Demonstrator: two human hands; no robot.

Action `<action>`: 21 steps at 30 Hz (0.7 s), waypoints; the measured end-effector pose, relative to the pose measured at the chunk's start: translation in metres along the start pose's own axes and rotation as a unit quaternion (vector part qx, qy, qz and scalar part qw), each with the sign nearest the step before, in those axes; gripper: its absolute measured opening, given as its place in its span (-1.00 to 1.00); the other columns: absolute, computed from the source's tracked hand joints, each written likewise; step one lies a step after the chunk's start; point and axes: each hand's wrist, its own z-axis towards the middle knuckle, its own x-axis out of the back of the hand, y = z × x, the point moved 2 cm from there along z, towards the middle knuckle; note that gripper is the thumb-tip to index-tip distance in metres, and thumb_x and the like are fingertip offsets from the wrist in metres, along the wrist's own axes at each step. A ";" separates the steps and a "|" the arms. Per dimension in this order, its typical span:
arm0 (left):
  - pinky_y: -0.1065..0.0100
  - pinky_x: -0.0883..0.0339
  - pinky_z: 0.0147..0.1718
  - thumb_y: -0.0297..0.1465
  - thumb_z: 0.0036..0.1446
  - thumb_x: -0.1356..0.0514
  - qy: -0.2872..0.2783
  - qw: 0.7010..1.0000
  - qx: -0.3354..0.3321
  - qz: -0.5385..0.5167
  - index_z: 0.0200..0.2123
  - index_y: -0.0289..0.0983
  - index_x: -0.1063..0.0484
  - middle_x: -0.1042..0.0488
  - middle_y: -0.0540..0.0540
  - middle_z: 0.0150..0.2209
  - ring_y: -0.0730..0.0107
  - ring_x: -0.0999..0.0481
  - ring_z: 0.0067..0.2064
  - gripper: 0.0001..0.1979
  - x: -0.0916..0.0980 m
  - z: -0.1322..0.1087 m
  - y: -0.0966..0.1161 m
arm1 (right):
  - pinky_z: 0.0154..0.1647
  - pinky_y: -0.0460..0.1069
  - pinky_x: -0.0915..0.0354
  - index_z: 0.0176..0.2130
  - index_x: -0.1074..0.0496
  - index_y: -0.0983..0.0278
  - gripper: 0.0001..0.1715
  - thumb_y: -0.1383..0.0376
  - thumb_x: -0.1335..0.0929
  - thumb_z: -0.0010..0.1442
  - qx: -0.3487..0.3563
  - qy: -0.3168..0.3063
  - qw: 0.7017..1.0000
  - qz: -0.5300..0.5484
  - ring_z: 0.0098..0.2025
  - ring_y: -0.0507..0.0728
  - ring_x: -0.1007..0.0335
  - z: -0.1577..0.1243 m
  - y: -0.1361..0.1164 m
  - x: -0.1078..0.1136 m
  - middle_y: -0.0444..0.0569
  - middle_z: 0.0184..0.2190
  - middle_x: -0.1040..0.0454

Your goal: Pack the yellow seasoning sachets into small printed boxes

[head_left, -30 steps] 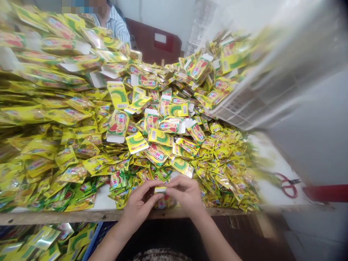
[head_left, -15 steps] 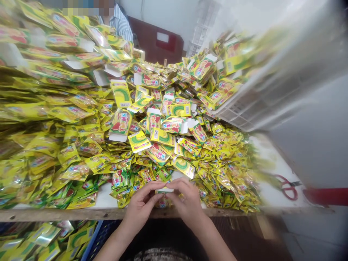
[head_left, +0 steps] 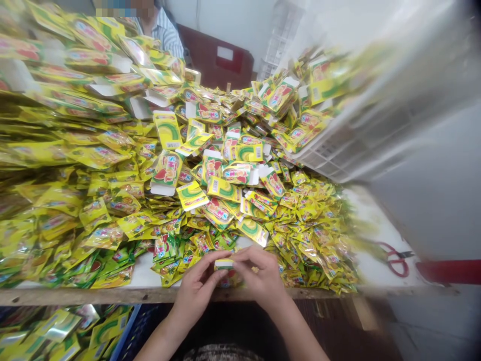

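Observation:
Low at the front edge of the table, a small yellow and green candy box (head_left: 224,263) sits between my hands, its white end flap facing me. My left hand (head_left: 197,278) pinches the box from the left, thumb below and fingers above. From the other side, my right hand (head_left: 261,276) curls its fingers and thumb round the right end, which they partly hide. Just beyond lie open printed cartons (head_left: 253,230) with fruit pictures. Small yellow sachets (head_left: 311,235) heap up on the right, with green sachets (head_left: 165,245) to the left.
A tilted white plastic crate (head_left: 330,160) spills cartons at the right. Red-handled scissors (head_left: 397,265) rest on the white tabletop (head_left: 376,215). Big piles of packets (head_left: 56,150) cover the left. Below the edge stands a blue crate (head_left: 128,331) of cartons. A person in a striped sleeve (head_left: 167,35) is opposite.
My right hand has shifted slightly right, its fingertips now farther from my left thumb. More of the box's white flap shows. My left hand keeps its hold.

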 end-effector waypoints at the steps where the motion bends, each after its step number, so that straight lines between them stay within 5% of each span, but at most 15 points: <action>1: 0.31 -0.28 0.10 -0.36 0.22 -0.19 0.001 1.000 0.000 0.006 -0.01 -0.08 -0.48 -0.51 -0.04 0.04 0.23 -0.45 0.10 -0.73 0.001 0.000 0.001 | -0.21 -0.03 -0.37 -0.30 -0.54 0.23 -0.89 0.39 -0.38 0.19 0.015 -0.002 1.000 -0.002 -0.27 0.12 -0.48 -0.001 -0.001 0.000 -0.04 -0.33 -0.56; 8: 0.36 -0.32 0.00 -0.32 0.27 -0.15 0.010 1.000 0.022 0.007 -0.14 -0.12 -0.52 -0.57 -0.01 -0.12 0.30 -0.51 -0.03 -0.83 0.003 0.010 0.008 | -0.29 -0.04 -0.34 -0.27 -0.50 0.24 -0.89 0.40 -0.35 0.22 0.026 0.027 0.998 -0.049 -0.33 0.09 -0.44 -0.006 0.003 0.000 -0.04 -0.35 -0.52; 15: 0.28 -0.35 0.03 -0.40 0.24 -0.19 -0.022 0.999 -0.042 0.020 -0.17 -0.14 -0.49 -0.54 -0.05 -0.10 0.27 -0.50 0.01 -0.88 0.009 0.010 -0.001 | -0.16 -0.04 -0.37 -0.15 -0.48 0.22 -0.77 0.43 -0.42 0.16 0.053 -0.028 0.997 -0.048 -0.13 0.11 -0.45 -0.009 0.009 0.000 -0.02 -0.21 -0.50; 21: 0.28 -0.41 -0.03 -0.50 0.20 -0.22 -0.037 0.991 -0.122 0.048 -0.11 -0.09 -0.48 -0.55 -0.04 -0.11 0.28 -0.52 -0.02 -0.77 0.002 0.003 -0.013 | -0.09 0.01 -0.36 -0.10 -0.49 0.18 -0.73 0.46 -0.34 0.24 0.100 0.018 0.992 -0.068 -0.12 0.11 -0.42 -0.024 0.017 -0.004 0.01 -0.16 -0.46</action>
